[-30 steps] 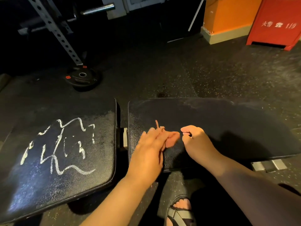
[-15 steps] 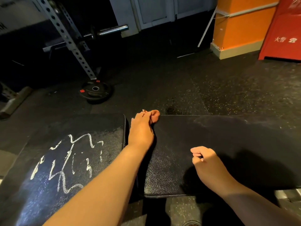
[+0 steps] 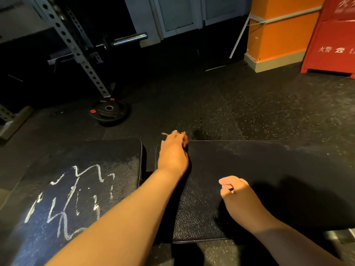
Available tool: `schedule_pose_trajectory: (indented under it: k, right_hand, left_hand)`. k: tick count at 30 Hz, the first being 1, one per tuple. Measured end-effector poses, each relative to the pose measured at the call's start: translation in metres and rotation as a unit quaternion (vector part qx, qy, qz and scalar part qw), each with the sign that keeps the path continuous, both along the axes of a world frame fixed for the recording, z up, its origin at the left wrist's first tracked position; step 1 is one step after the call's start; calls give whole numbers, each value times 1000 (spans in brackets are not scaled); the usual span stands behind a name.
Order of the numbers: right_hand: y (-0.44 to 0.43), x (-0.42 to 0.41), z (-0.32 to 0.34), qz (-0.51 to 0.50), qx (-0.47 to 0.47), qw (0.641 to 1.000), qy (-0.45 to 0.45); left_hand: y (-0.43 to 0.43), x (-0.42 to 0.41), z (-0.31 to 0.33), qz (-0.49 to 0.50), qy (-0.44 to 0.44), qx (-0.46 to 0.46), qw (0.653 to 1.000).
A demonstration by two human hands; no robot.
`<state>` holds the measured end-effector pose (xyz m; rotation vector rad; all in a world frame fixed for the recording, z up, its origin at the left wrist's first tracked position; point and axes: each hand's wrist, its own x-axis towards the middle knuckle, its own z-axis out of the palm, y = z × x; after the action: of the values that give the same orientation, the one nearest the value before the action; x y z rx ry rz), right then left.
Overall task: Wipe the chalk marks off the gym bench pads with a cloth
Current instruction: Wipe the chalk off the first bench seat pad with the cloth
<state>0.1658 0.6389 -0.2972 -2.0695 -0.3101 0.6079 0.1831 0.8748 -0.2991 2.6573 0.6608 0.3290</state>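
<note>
Our left hand [image 3: 172,155], grip unclear, hovers over the right pad [image 3: 259,169]; right hand [image 3: 235,191] is clenched; chalk marks [image 3: 73,200] lie leftward, nearer our left hand.

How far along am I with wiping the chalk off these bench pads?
Done: the right pad looks mostly clean, with only faint haze near its far edge. In hand: the left hand is at that pad's far left corner. Remaining: the chalk marks on the left pad.
</note>
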Motion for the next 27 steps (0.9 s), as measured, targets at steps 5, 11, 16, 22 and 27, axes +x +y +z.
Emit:
schedule_pose_trajectory:
  k: [5,11,16,22,27]
  right_hand:
    - [2,1,2,9,14,1000,-12]
    - [-1,-1,-1,9,13,1000,0]
    - [-4,-1,2,36,-18,999,-11]
    - [-17,-6,9,56,-53,997,-1]
    - [-30,-12,19,76,-91,993,5]
  left_hand:
    - [-32,-37,2,-255,26,12,966]
    - [-2,-47,16,-5,-26,-8,1000]
    - [-55,-95,25,-136,18,-25,990]
    - [-40,-113,34,-71,-42,-20,996]
    - [-100,-129,23,-89,25,-33,995]
